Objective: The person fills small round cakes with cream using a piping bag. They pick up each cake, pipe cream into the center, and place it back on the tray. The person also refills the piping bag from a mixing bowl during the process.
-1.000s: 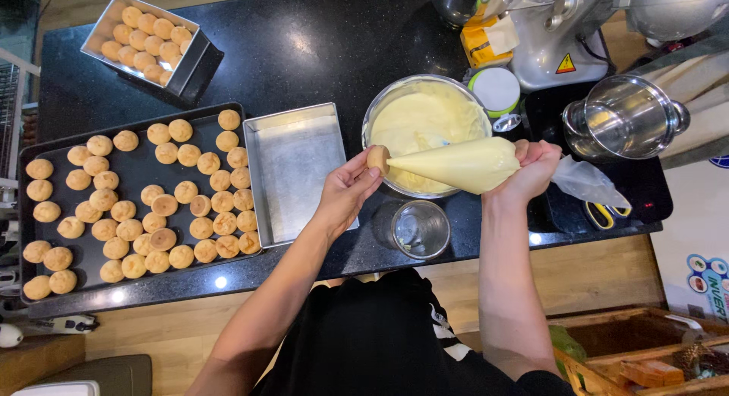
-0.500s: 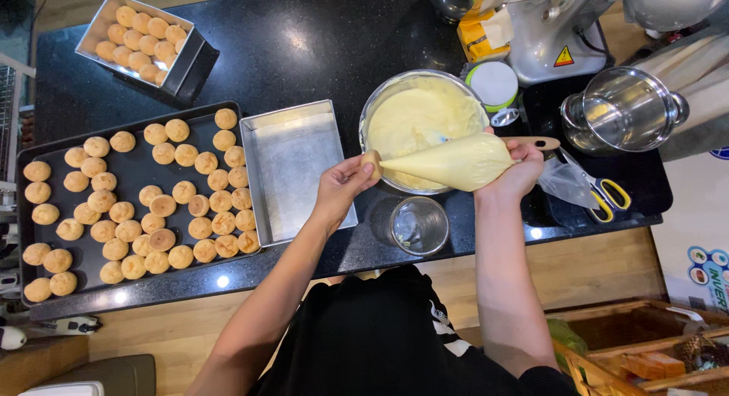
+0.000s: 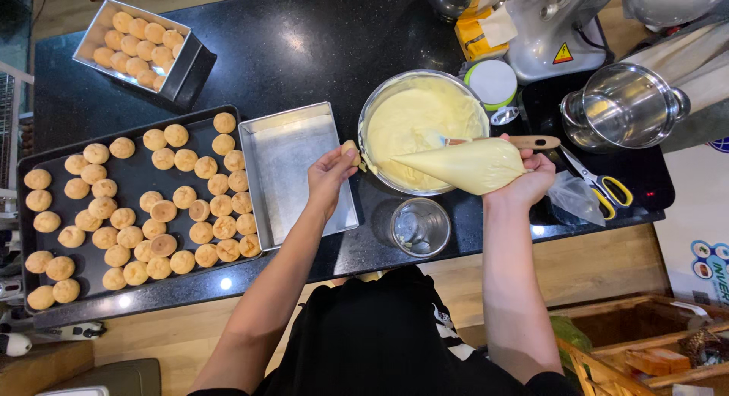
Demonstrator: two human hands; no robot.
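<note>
My left hand [image 3: 331, 172] pinches a small round puff [image 3: 350, 148] over the right edge of an empty metal tray [image 3: 296, 176]. My right hand [image 3: 529, 176] grips the wide end of a piping bag [image 3: 463, 165] full of yellow cream. The bag's tip points left and meets the puff. Behind both hands stands a metal bowl [image 3: 372, 107] of yellow cream with a wooden-handled spatula [image 3: 531, 142] in it. Several golden puffs lie on a dark baking tray [image 3: 137, 179] at the left.
A metal box [image 3: 137, 43] of more puffs stands at the far left. A small steel cup [image 3: 420, 227] sits near the counter's front edge. At the right are yellow-handled scissors [image 3: 607, 187], a clear plastic bag [image 3: 573, 198], a steel pot [image 3: 623, 107] and a mixer [image 3: 554, 24].
Both hands have come closer to me and slightly lower over the bowl's near rim. The bag's tip stays against the puff.
</note>
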